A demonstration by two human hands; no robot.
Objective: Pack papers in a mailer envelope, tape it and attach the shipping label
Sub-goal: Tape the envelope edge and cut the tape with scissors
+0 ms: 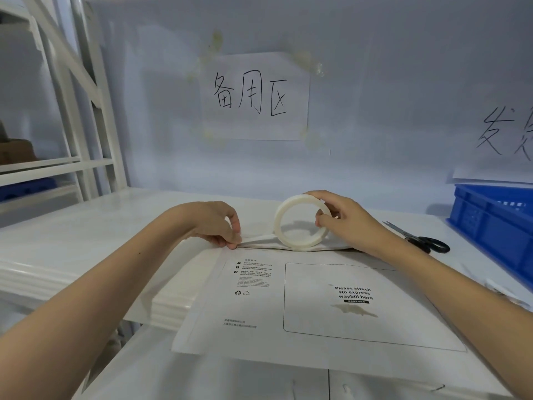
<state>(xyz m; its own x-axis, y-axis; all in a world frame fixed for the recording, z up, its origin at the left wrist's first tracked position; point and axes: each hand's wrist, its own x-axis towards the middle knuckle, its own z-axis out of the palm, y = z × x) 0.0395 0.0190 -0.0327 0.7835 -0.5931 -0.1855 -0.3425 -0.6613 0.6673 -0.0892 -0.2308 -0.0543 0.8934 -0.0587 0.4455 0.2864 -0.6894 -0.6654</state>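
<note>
Mailer envelope (302,301) lies flat on the tabletop (86,241), printed face up, its near edge overhanging the tabletop front. Far edge of envelope is where work goes on. Right hand (343,217) holds the tape roll (301,223) upright on that far edge, fingers curled through and around the ring. Left hand (219,226), just left of the roll, pinches the pulled-out tape end between thumb and fingertips, low against the flap.

Judgement: papers presumably already inside (not visible); taping under way, strip not yet cut. Scissors (421,239) lie right of the envelope, untouched. Waybill box on envelope face is bare: label not yet attached.
</note>
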